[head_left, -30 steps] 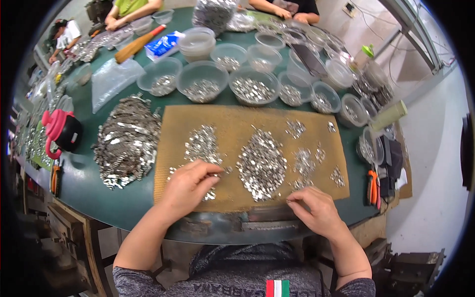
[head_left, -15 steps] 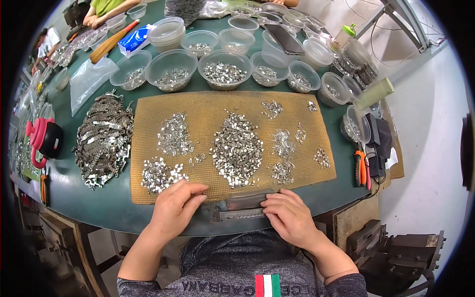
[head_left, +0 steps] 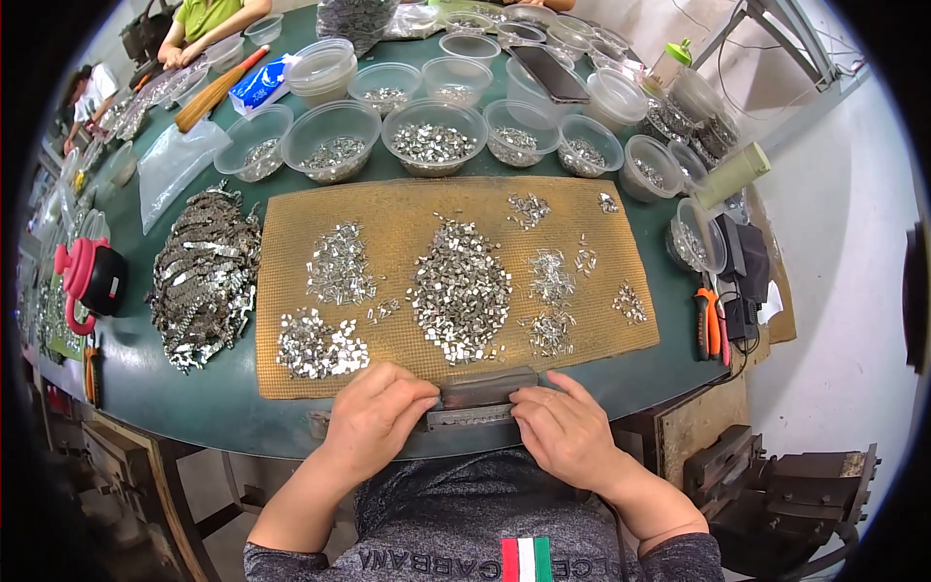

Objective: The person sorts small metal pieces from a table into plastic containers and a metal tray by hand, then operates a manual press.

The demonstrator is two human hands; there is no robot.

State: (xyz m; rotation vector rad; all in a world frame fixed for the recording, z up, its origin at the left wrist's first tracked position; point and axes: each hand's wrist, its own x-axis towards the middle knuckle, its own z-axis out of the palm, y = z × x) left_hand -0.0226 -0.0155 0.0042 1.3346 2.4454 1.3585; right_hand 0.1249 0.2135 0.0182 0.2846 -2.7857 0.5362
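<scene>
At the table's front edge lies a long, narrow dark metal jig with a light slotted strip along its near side. My left hand is at the jig's left end, thumb and forefinger pinched together; anything between them is too small to make out. Around the right end of the jig close the fingers of my right hand. Beyond both hands is a yellow-brown textured mat. On it are a large central pile of small silvery metal pieces, a bright pile at near left, and several smaller heaps.
Left of the mat sits a heap of dark metal strips, with a black and pink mug farther left. Clear plastic bowls of metal pieces line the back. Orange-handled pliers lie at right. Another person's arms rest at far left.
My left hand has moved right, from the near-left pile to the jig's left end, fingers still pinched. My right hand stays at the jig's right end. The view has shifted slightly.
</scene>
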